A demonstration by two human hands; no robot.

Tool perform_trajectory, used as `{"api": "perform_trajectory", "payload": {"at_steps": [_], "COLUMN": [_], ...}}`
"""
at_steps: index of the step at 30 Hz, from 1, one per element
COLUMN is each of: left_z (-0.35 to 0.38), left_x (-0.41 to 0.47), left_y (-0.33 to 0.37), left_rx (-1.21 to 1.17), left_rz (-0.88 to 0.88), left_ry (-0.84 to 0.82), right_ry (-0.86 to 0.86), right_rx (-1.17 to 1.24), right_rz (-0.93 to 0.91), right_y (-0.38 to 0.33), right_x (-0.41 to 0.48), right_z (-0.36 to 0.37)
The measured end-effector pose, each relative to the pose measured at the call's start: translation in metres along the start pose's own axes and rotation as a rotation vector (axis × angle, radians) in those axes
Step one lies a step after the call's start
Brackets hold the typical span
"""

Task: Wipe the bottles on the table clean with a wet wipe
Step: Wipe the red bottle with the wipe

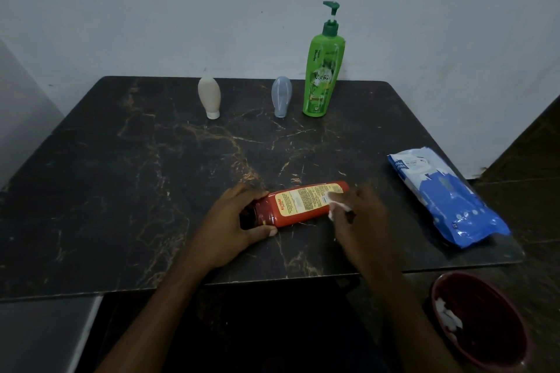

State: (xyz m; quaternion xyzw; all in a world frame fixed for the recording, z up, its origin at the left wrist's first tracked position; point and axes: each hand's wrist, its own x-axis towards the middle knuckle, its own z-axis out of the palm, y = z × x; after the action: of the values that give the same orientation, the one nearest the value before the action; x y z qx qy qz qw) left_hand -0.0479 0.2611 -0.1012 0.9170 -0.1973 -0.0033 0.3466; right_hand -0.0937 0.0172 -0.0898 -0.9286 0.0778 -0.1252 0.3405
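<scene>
A red bottle [300, 206] with a yellow label lies on its side near the front of the dark marble table [121, 191]. My left hand [233, 221] grips its dark cap end. My right hand [360, 215] presses a crumpled white wet wipe [336, 206] against the bottle's right end. At the back of the table stand a tall green pump bottle [322, 70], a small grey-blue squeeze bottle [281, 97] and a small beige squeeze bottle [209, 97], both on their caps.
A blue pack of wet wipes [445, 197] lies at the table's right edge. A dark red bowl [485, 330] holding white wipe scraps sits below the table at the lower right. A pale wall stands behind the table.
</scene>
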Motion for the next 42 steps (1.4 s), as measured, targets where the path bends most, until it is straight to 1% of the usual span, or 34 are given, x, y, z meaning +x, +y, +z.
{"api": "perform_trajectory", "payload": {"at_steps": [5, 7, 9, 11, 14, 16, 19, 21, 24, 27, 29, 31, 33, 37, 42], "left_z": [0.002, 0.002, 0.002, 0.002, 0.001, 0.001, 0.001, 0.001, 0.001, 0.002, 0.002, 0.002, 0.002, 0.002, 0.003], "left_x": [-0.001, -0.001, -0.001, -0.001, 0.0, 0.0, 0.0, 0.0, 0.0, -0.002, -0.002, -0.002, -0.002, -0.002, -0.002], "left_y": [-0.001, -0.001, -0.002, -0.002, -0.001, -0.001, -0.001, 0.0, 0.001, 0.002, 0.002, 0.003, 0.002, 0.002, 0.002], "left_rx": [0.01, 0.008, 0.005, 0.001, 0.004, 0.004, 0.001, -0.003, -0.003, -0.005, -0.006, -0.01, -0.019, -0.023, -0.05], "left_rz": [0.031, 0.032, 0.04, 0.036, 0.028, 0.024, 0.02, 0.022, 0.024, 0.042, 0.066, 0.079, 0.085, 0.089, 0.088], "left_ry": [0.037, 0.04, 0.042, 0.033, 0.011, 0.006, 0.001, 0.0, 0.007, 0.034, 0.054, 0.059, 0.057, 0.053, 0.053], "right_ry": [-0.065, -0.069, -0.062, -0.05, 0.068, 0.107, 0.106, 0.083, 0.013, -0.058, -0.091, -0.1, -0.124, -0.188, -0.264], "right_rx": [0.07, 0.056, 0.059, 0.048, 0.024, 0.028, 0.003, 0.002, -0.007, -0.013, -0.013, 0.008, -0.049, -0.096, -0.133], "right_rz": [-0.199, -0.22, -0.168, -0.075, 0.037, 0.123, 0.196, 0.196, 0.116, -0.075, -0.159, -0.188, -0.2, -0.156, -0.33], "right_y": [-0.045, -0.046, -0.04, -0.027, -0.001, 0.012, 0.016, 0.004, -0.025, -0.053, -0.061, -0.063, -0.064, -0.073, -0.071], "right_x": [-0.031, -0.033, -0.026, -0.015, 0.0, 0.006, 0.009, 0.008, -0.002, -0.019, -0.024, -0.018, -0.005, 0.016, -0.01], "right_z": [0.033, 0.037, 0.033, 0.022, -0.002, -0.016, -0.016, -0.008, 0.011, 0.029, 0.033, 0.03, 0.024, 0.014, 0.02]}}
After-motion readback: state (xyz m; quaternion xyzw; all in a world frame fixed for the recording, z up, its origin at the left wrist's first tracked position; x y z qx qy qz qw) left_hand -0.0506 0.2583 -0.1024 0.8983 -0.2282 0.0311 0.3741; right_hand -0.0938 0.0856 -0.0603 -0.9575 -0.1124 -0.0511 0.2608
